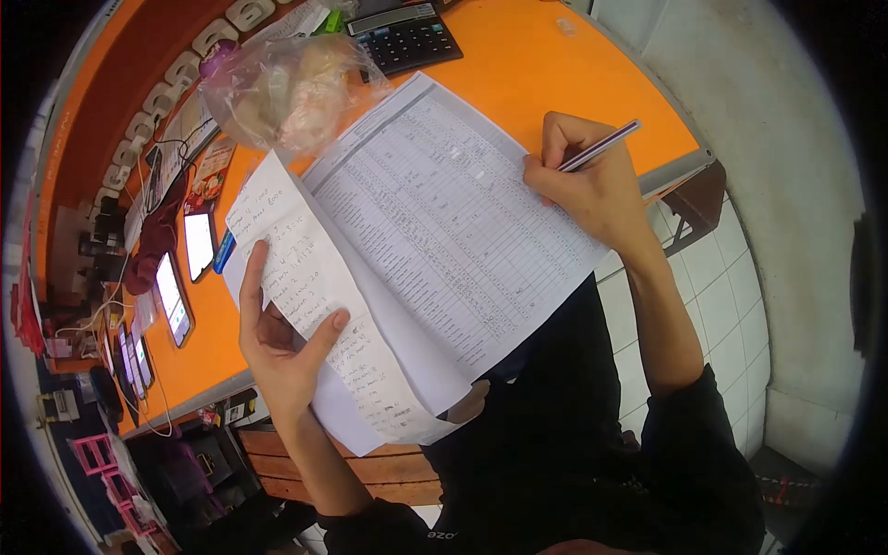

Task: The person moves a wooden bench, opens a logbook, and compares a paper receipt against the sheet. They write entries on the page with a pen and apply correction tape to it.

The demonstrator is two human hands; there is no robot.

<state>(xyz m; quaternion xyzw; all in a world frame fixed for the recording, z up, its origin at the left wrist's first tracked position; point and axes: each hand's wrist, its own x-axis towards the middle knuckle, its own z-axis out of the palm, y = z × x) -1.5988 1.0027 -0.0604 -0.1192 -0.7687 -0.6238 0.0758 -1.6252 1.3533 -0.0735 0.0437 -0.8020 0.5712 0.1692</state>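
My right hand (592,180) is closed around a pen (601,146) and rests on the right edge of a printed table sheet (444,222). Rows of small entries fill the sheet, which overhangs the front of the orange desk. In my left hand (282,333) is a long handwritten paper strip (324,287), with the thumb and a finger lying over its face. The strip curls at its lower end and covers the left part of the sheets beneath. The pen's tip is hidden behind my fingers.
A clear plastic bag (296,92) sits beyond the papers, beside a black calculator (407,39). Phones with lit screens (172,298) and a blue pen (224,252) lie to the left, among cables. The orange desk (555,69) ends near a wall on the right.
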